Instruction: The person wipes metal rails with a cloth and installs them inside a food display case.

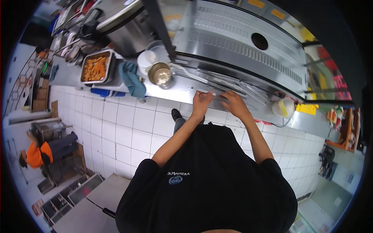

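Observation:
My left hand [202, 104] is at the front edge of the metal counter, fingers closed around the near end of a thin pale strip that I cannot make out well. My right hand [234, 105] is just right of it, thumb apart from its bent fingers, with the fingertips close to the same strip. Beyond both hands lie several long metal utensils [233, 86], some like tongs. A white-handled utensil [189, 73] points toward them from the left. Farther left stands a round metal container [160, 74] with pale contents.
A teal cloth [132, 79] hangs over the counter edge beside a tray of orange-brown food [96, 68]. A glass-fronted metal cabinet [241, 35] rises behind the utensils. At the right are a white tub [282, 107] and yellow tag [307, 109]. A person in orange [35, 154] is far left.

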Motion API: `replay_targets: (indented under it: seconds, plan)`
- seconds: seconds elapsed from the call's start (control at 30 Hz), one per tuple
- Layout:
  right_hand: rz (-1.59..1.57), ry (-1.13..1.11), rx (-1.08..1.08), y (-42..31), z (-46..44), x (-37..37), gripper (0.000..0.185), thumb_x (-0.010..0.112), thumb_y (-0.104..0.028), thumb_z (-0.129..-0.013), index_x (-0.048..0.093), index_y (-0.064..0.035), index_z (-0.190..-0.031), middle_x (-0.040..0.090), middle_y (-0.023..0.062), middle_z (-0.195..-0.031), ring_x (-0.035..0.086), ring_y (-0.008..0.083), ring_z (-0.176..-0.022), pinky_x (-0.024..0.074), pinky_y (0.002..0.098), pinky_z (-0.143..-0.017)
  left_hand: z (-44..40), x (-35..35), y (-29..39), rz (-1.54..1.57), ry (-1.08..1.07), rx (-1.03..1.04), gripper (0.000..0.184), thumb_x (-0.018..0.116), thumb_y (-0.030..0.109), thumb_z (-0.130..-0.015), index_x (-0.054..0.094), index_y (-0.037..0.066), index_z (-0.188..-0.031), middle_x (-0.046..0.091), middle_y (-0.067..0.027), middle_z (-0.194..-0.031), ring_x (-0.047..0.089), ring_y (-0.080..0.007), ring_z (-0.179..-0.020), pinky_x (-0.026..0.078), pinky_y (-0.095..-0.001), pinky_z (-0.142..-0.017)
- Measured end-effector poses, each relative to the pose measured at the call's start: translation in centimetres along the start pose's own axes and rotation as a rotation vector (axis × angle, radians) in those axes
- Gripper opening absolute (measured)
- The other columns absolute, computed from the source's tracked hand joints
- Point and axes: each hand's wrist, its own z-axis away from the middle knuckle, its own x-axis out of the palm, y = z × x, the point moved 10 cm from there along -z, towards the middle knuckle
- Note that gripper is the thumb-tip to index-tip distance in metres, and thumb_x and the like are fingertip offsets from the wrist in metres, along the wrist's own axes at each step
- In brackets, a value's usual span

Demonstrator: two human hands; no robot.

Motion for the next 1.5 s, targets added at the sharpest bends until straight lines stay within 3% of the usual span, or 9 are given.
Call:
replay_targets:
  seconds: [0.33, 0.47, 0.53, 0.6, 0.73, 0.93, 1.07, 1.17, 1.5]
  plan:
    - [-1.001, -0.293, -0.205, -24.4, -14.6, 6.6, 0.028, 0.055, -0.022, -0.095, 0.062, 0.0016, -0.109, 0.068, 0.0161, -0.087, 0.066, 0.0288, -0.079, 0.051, 0.0332, -0.075, 14.8, -23.5, 29.1, -0.299, 0.216, 0.599, 0.021, 0.057, -0.004, -0.092, 0.054, -0.004, -0.113, 0.063, -0.0126, -0.106, 0.064, -0.026, -0.106, 0.049, -0.0364, -0.095]
    - [-0.373, -0.336, -0.466, -32.7, -20.6, 20.4, 0.057, 0.06, -0.038, -0.091, 0.048, -0.0004, -0.132, 0.061, 0.0253, -0.116, 0.062, 0.0389, -0.104, 0.047, 0.0483, -0.092, 19.2, -27.5, 35.5, -0.5, 0.256, 0.6, 0.017, 0.062, -0.003, -0.087, 0.059, -0.005, -0.103, 0.061, -0.0121, -0.101, 0.064, -0.0266, -0.103, 0.049, -0.0369, -0.095]
    - [-0.059, -0.229, -0.336, -34.2, -23.2, 22.3, 0.092, 0.074, -0.044, -0.078, 0.026, -0.006, -0.147, 0.036, 0.0276, -0.141, 0.042, 0.0472, -0.125, 0.0429, 0.0518, -0.099, 20.4, -28.4, 37.3, -0.571, 0.262, 0.552, 0.018, 0.063, -0.002, -0.086, 0.06, -0.005, -0.103, 0.062, -0.0119, -0.1, 0.064, -0.0262, -0.103, 0.049, -0.0363, -0.094]
    - [0.008, -0.234, -0.252, -33.7, -25.0, 25.3, 0.101, 0.078, -0.044, -0.073, 0.023, -0.0057, -0.148, 0.035, 0.0282, -0.142, 0.041, 0.0442, -0.128, 0.0443, 0.048, -0.099, 21.2, -30.0, 38.3, -0.572, 0.306, 0.552, 0.02, 0.064, -0.003, -0.085, 0.06, -0.005, -0.104, 0.062, -0.0117, -0.1, 0.064, -0.0273, -0.103, 0.049, -0.0374, -0.094]
    - [-0.084, -0.155, -0.22, -32.6, -29.4, 29.5, 0.06, 0.075, -0.025, -0.076, 0.053, -0.0042, -0.128, 0.063, 0.0181, -0.111, 0.062, 0.0311, -0.097, 0.0514, 0.0385, -0.084, 21.0, -32.6, 39.3, -0.401, 0.269, 0.666, 0.019, 0.063, -0.001, -0.087, 0.059, -0.005, -0.106, 0.063, -0.0119, -0.1, 0.065, -0.0319, -0.102, 0.051, -0.0445, -0.094]
    - [-1.296, -0.25, -0.092, -41.1, -25.3, 12.1, 0.039, 0.067, -0.018, -0.083, 0.055, -0.0005, -0.116, 0.065, 0.0109, -0.103, 0.063, 0.02, -0.092, 0.0496, 0.0322, -0.08, 18.5, -35.0, 40.7, -0.293, 0.466, 0.73, 0.021, 0.062, 0.001, -0.09, 0.055, -0.002, -0.11, 0.064, -0.0115, -0.099, 0.066, -0.0279, -0.102, 0.051, -0.0415, -0.093]
    - [-1.271, 0.054, -0.548, -48.2, -20.0, 1.8, 0.039, 0.069, -0.015, -0.084, 0.052, 0.0017, -0.115, 0.065, 0.0098, -0.101, 0.062, 0.0149, -0.091, 0.0486, 0.0293, -0.082, 14.2, -30.2, 42.5, -0.717, 0.518, 0.735, 0.024, 0.067, 0.0, -0.084, 0.059, -0.002, -0.107, 0.058, -0.013, -0.096, 0.064, -0.0209, -0.082, 0.053, -0.0323, -0.074]
    - [-1.137, 0.167, -0.384, -48.7, -19.4, 0.8, 0.036, 0.07, -0.012, -0.085, 0.054, 0.0023, -0.114, 0.066, 0.0092, -0.098, 0.062, 0.0132, -0.089, 0.0495, 0.0289, -0.08, 13.6, -26.1, 43.5, -1.007, 0.52, 0.973, 0.038, 0.065, 0.0, -0.074, 0.059, -0.003, -0.112, 0.056, -0.0166, -0.095, 0.062, -0.0324, -0.084, 0.05, -0.0374, -0.071]
    - [-1.315, -0.032, -0.36, -47.4, -22.8, -0.1, 0.027, 0.071, -0.014, -0.088, 0.059, -0.0003, -0.107, 0.066, 0.0051, -0.093, 0.06, 0.0088, -0.084, 0.0486, 0.0245, -0.077, 14.7, -27.2, 47.8, -0.581, 0.632, 1.104, 0.015, 0.064, 0.009, -0.089, 0.065, -0.002, -0.098, 0.062, -0.0081, -0.091, 0.059, -0.0121, -0.076, 0.047, -0.0277, -0.062]
